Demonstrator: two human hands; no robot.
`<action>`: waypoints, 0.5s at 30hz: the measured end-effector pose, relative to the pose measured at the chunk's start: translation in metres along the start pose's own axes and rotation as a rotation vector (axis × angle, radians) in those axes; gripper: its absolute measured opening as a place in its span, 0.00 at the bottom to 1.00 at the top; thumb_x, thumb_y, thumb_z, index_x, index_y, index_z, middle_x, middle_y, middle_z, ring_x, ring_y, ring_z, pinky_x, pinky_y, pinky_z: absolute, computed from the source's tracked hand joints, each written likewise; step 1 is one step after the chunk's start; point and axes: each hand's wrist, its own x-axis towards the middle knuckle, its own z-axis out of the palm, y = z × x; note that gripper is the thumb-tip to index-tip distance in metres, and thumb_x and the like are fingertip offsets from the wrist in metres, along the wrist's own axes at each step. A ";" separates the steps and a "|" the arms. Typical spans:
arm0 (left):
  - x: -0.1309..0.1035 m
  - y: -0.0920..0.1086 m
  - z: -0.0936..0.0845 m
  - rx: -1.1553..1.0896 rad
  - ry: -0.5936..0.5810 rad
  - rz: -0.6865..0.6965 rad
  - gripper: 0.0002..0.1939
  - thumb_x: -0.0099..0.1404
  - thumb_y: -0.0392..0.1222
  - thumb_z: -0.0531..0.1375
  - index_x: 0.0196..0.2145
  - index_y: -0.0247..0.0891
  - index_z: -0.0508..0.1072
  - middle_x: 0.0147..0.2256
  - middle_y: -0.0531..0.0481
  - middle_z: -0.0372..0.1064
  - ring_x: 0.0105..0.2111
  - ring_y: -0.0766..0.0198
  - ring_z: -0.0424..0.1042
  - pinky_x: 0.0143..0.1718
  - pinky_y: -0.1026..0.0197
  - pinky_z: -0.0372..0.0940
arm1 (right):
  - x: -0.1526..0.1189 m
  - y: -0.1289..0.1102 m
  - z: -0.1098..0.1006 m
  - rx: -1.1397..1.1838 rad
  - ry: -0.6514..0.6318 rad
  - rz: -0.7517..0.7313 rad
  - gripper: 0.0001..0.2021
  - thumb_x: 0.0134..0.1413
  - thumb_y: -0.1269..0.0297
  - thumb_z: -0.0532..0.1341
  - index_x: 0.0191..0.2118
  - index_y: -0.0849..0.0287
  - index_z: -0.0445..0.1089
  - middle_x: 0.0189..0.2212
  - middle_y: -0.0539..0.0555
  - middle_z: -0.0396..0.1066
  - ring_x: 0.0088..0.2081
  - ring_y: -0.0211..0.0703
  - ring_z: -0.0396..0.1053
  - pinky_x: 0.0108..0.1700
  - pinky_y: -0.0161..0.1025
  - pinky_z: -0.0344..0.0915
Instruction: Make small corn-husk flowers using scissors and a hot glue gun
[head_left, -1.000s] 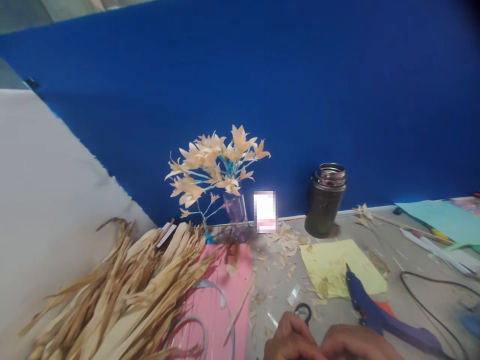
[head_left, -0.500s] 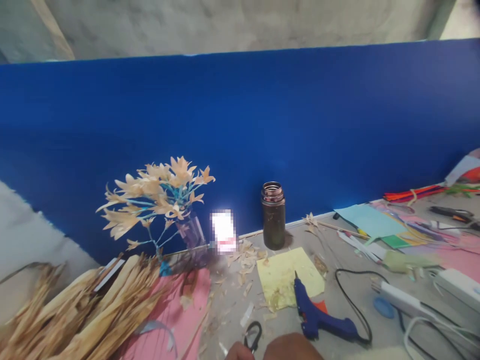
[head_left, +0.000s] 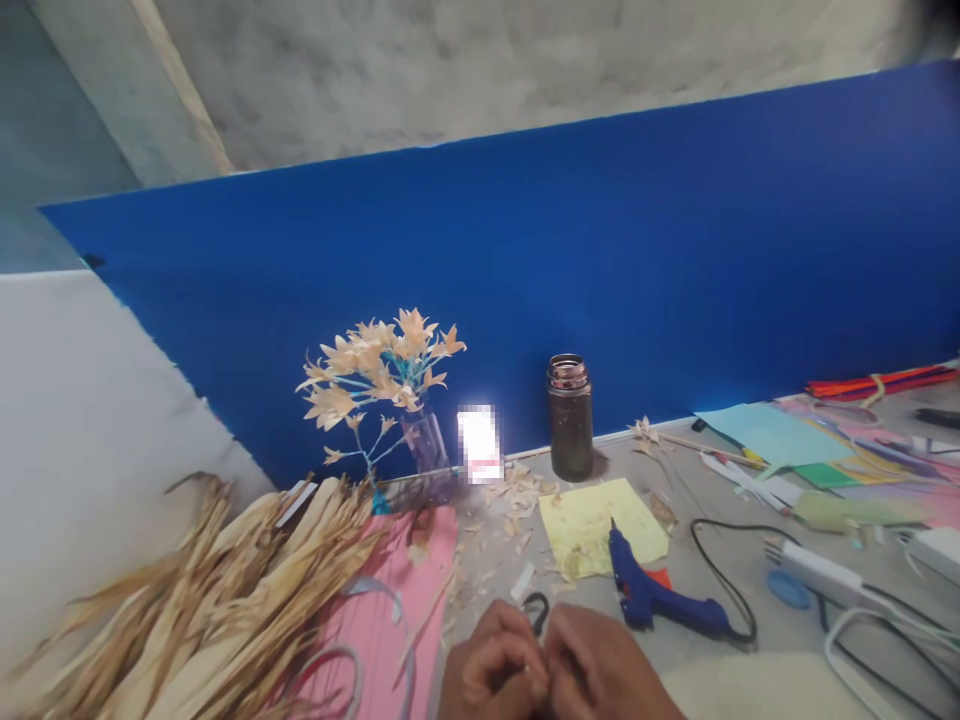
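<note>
From where I stand, the left hand (head_left: 495, 665) and right hand (head_left: 600, 665) are together, fingers curled inward; I can't tell whether they pinch anything. A black loop (head_left: 546, 608) sits just beyond them. Pale flowers (head_left: 382, 360) on blue stems fill the vase (head_left: 426, 440), so I'd call much of the work done. 1 more bloom (head_left: 643, 432) lies loose on the surface (head_left: 720, 490), and plenty of husks (head_left: 225, 610) remain. The glue gun (head_left: 637, 590) rests aside; how finished the piece in hand is, I can't see.
</note>
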 end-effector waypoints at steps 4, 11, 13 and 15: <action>-0.006 0.028 0.008 -0.138 0.002 -0.006 0.18 0.52 0.55 0.72 0.21 0.37 0.80 0.31 0.47 0.65 0.29 0.64 0.66 0.33 0.61 0.62 | -0.002 -0.002 -0.005 -0.017 0.141 -0.018 0.04 0.49 0.68 0.57 0.25 0.56 0.62 0.23 0.51 0.67 0.26 0.41 0.61 0.29 0.36 0.51; -0.004 0.041 0.019 -0.477 0.102 -0.113 0.19 0.49 0.52 0.74 0.22 0.35 0.73 0.22 0.51 0.69 0.18 0.70 0.63 0.21 0.66 0.59 | 0.006 -0.008 -0.025 0.359 0.042 0.155 0.19 0.64 0.52 0.50 0.24 0.56 0.60 0.22 0.48 0.63 0.28 0.40 0.61 0.32 0.36 0.58; 0.001 0.034 0.019 -0.535 0.232 -0.195 0.20 0.44 0.49 0.76 0.24 0.35 0.72 0.20 0.53 0.68 0.17 0.71 0.62 0.20 0.68 0.58 | 0.006 -0.013 -0.031 0.381 0.025 0.116 0.19 0.64 0.51 0.51 0.26 0.57 0.64 0.24 0.50 0.67 0.29 0.41 0.64 0.34 0.37 0.60; 0.004 0.027 0.018 -0.569 0.283 -0.249 0.22 0.40 0.47 0.77 0.25 0.35 0.72 0.19 0.54 0.68 0.17 0.72 0.62 0.20 0.68 0.57 | 0.005 -0.017 -0.035 0.425 0.011 0.134 0.15 0.61 0.54 0.55 0.29 0.58 0.67 0.25 0.50 0.69 0.30 0.42 0.66 0.35 0.37 0.60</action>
